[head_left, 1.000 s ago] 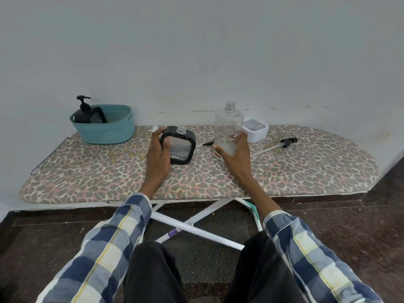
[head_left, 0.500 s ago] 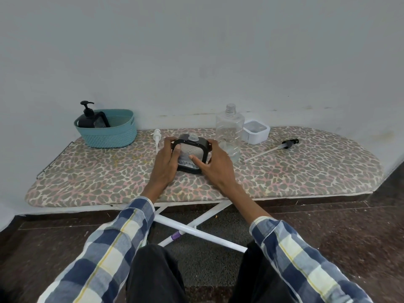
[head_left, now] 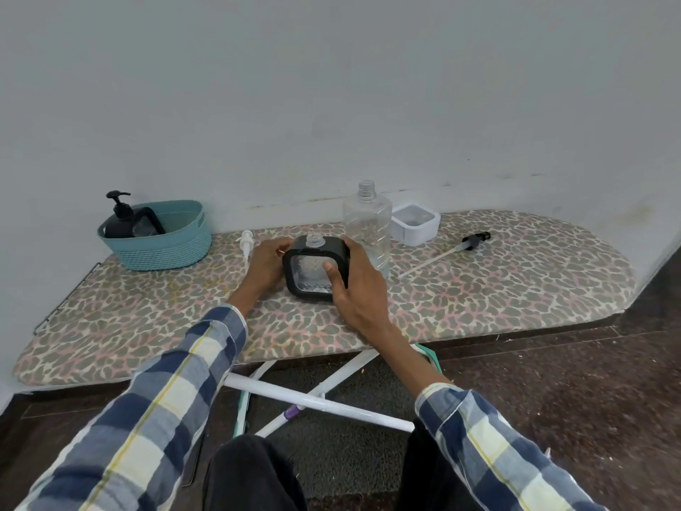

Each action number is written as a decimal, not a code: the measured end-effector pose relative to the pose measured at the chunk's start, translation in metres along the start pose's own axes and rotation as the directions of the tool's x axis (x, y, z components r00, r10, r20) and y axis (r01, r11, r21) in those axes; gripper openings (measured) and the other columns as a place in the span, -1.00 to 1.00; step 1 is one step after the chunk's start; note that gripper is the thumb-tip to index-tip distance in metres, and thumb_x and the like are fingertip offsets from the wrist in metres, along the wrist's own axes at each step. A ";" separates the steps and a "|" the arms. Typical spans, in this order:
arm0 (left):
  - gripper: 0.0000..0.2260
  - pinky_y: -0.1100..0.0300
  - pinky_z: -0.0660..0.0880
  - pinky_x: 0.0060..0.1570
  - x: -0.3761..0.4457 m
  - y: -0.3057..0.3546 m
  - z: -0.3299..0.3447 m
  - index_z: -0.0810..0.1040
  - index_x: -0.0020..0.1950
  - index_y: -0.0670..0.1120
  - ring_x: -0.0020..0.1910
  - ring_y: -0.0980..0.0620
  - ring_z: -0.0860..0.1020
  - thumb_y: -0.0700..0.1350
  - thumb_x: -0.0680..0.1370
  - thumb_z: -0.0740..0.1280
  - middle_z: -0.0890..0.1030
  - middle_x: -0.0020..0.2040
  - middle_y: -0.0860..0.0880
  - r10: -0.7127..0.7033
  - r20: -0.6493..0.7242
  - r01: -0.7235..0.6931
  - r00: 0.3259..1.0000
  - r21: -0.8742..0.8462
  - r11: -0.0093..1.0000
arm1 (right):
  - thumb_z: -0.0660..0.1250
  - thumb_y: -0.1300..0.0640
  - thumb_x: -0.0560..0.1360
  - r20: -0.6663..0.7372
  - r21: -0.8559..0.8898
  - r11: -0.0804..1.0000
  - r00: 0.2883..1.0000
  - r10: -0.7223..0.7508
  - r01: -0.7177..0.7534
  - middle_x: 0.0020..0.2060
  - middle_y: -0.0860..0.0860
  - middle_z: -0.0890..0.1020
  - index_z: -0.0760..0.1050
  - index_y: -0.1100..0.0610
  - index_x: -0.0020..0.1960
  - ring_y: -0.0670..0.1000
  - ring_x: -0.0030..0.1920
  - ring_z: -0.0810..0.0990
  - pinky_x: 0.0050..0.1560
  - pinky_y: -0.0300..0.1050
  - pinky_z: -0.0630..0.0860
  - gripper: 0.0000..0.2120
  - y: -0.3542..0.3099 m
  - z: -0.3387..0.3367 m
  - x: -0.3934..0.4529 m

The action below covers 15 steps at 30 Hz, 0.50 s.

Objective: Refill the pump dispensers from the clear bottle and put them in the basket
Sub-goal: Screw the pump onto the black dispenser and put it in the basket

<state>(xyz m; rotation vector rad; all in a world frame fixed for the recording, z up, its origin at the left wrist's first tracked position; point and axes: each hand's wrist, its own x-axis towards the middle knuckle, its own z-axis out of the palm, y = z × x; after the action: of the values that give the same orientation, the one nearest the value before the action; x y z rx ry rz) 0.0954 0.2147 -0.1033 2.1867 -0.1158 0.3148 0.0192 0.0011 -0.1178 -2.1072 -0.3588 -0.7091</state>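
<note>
Both hands sit at the black-framed dispenser, which stands upright and uncapped on the ironing board; right hand clamped round its right side, thumb across the clear front panel; left hand against its left side, fingers hidden behind it, so I cannot tell whether it grips. Clear bottle upright, uncapped, just behind the right hand; white dispenser just beside it to the right, also without its pump; black pump lying further right; white pump lying beside the left hand. Teal basket at the board's left end, holding a black pump dispenser
</note>
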 end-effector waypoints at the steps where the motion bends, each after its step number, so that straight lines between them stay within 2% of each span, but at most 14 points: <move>1: -0.81 -0.15 0.59 -0.05 0.001 0.004 0.005 0.67 -0.11 -0.27 -0.16 -0.03 0.56 -0.19 0.65 0.38 0.71 -0.16 -0.22 0.010 0.041 -0.011 0.999 0.020 1.000 | 0.20 -0.17 0.74 -0.008 0.004 1.000 1.000 0.000 0.000 0.32 0.03 0.62 0.31 0.11 0.56 0.08 0.14 0.68 0.03 -0.04 0.56 -0.49 0.000 -0.001 -0.001; 3: -0.77 -0.12 0.51 -0.05 -0.002 0.011 0.013 0.54 -0.16 -0.18 -0.12 -0.08 0.50 -0.27 0.70 0.35 0.61 -0.22 -0.19 0.019 0.096 -0.024 0.995 0.047 0.999 | 0.20 -0.15 0.74 -0.021 -0.003 1.000 1.000 -0.009 0.009 0.30 0.05 0.64 0.32 0.12 0.55 0.10 0.10 0.69 -0.02 -0.04 0.54 -0.51 0.000 -0.001 -0.001; 5: -0.74 -0.08 0.48 -0.02 -0.006 0.014 0.017 0.49 -0.19 -0.06 -0.11 -0.09 0.50 -0.22 0.69 0.35 0.58 -0.24 -0.12 0.031 0.102 -0.034 0.994 0.024 0.999 | 0.21 -0.12 0.74 -0.021 -0.015 1.000 1.000 -0.012 0.011 0.29 0.05 0.63 0.32 0.13 0.54 0.11 0.08 0.68 -0.04 -0.02 0.54 -0.52 0.001 0.000 -0.001; 7: -0.79 -0.01 0.48 -0.03 -0.011 0.014 0.020 0.47 -0.22 0.05 -0.17 0.00 0.49 -0.12 0.62 0.34 0.62 -0.26 0.00 0.047 0.067 -0.047 0.997 0.007 0.999 | 0.21 -0.11 0.74 -0.011 -0.028 0.999 1.000 -0.019 0.019 0.30 0.06 0.61 0.32 0.14 0.54 0.12 0.06 0.68 -0.03 0.04 0.58 -0.53 0.001 0.000 -0.001; 8: -0.76 0.02 0.47 -0.04 -0.014 0.016 0.022 0.45 -0.22 0.10 -0.20 0.05 0.47 -0.12 0.62 0.34 0.61 -0.29 0.11 0.018 0.042 -0.017 0.999 -0.022 1.000 | 0.21 -0.11 0.74 -0.002 -0.036 0.999 1.000 -0.024 0.024 0.30 0.06 0.61 0.31 0.13 0.54 0.12 0.05 0.68 -0.04 0.07 0.60 -0.53 0.001 0.001 -0.001; 9: -0.72 0.03 0.46 -0.06 -0.016 0.016 0.022 0.44 -0.23 0.11 -0.20 0.05 0.46 -0.12 0.65 0.36 0.61 -0.33 0.11 -0.035 0.009 0.035 0.999 -0.080 0.996 | 0.20 -0.12 0.75 0.004 -0.041 0.999 1.000 -0.026 0.026 0.30 0.05 0.60 0.31 0.13 0.54 0.12 0.04 0.68 -0.04 0.09 0.61 -0.52 0.001 0.001 0.000; 11: -0.60 -0.04 0.43 -0.12 -0.015 0.013 0.023 0.43 -0.33 0.02 -0.22 -0.04 0.44 -0.02 0.71 0.36 0.53 -0.39 -0.02 -0.086 -0.080 0.074 0.993 -0.147 0.986 | 0.17 -0.15 0.75 0.010 -0.045 0.999 1.000 -0.023 0.024 0.31 0.05 0.60 0.31 0.13 0.54 0.12 0.05 0.68 -0.03 0.09 0.61 -0.51 0.000 0.001 0.000; 12: -0.53 -0.10 0.43 -0.17 -0.014 0.010 0.022 0.42 -0.37 -0.03 -0.24 -0.05 0.42 0.09 0.71 0.33 0.50 -0.41 -0.10 -0.063 -0.115 0.049 0.991 -0.126 0.991 | 0.16 -0.17 0.75 0.013 -0.046 0.999 1.000 -0.024 0.025 0.30 0.05 0.61 0.32 0.13 0.54 0.12 0.05 0.68 -0.02 0.09 0.61 -0.51 -0.001 0.000 -0.001; 13: -0.47 -0.14 0.45 -0.21 -0.015 0.007 0.019 0.42 -0.38 -0.06 -0.28 -0.04 0.42 0.22 0.68 0.28 0.50 -0.42 -0.17 -0.030 -0.145 0.019 0.989 -0.078 0.997 | 0.15 -0.17 0.75 0.015 -0.048 0.998 0.999 -0.030 0.030 0.30 0.05 0.61 0.32 0.13 0.53 0.12 0.05 0.68 -0.03 0.09 0.62 -0.50 -0.002 0.000 0.000; 15: -0.41 -0.04 0.44 -0.28 -0.020 0.001 0.013 0.42 -0.42 -0.06 -0.38 -0.05 0.41 0.33 0.64 0.21 0.50 -0.43 -0.20 0.039 -0.188 -0.026 0.981 0.072 0.997 | 0.16 -0.16 0.75 0.029 -0.061 0.997 0.998 -0.047 0.049 0.31 0.06 0.60 0.32 0.14 0.54 0.14 0.04 0.68 -0.05 0.09 0.61 -0.50 -0.002 0.000 -0.001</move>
<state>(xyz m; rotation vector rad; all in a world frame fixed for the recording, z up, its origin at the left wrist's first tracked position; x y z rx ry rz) 0.0785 0.2031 -0.1147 2.2123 -0.0353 0.5508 0.0178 0.0029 -0.1168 -2.1746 -0.4089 -0.7276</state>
